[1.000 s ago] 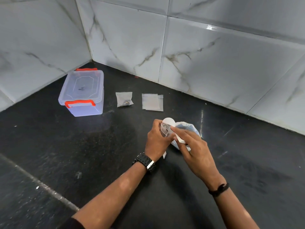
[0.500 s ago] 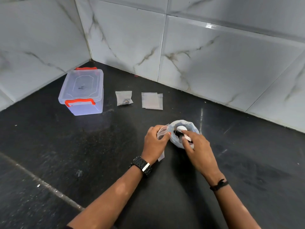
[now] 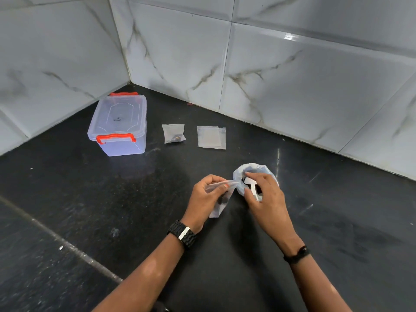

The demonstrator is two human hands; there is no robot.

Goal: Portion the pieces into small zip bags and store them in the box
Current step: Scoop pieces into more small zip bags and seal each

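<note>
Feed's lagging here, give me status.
Left hand pinching small zip bag, dark pieces inside. Right hand scooping with white spoon. Box lidded.

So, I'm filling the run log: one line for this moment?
left hand holds zip bag | right hand holds spoon in supply bag | box closed

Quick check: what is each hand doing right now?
Left hand: pinches a small zip bag with dark pieces inside.
Right hand: holds a white spoon in the larger bag.

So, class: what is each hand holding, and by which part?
Left hand pinches the small zip bag at its open top; right hand grips the white spoon by its handle.
</note>
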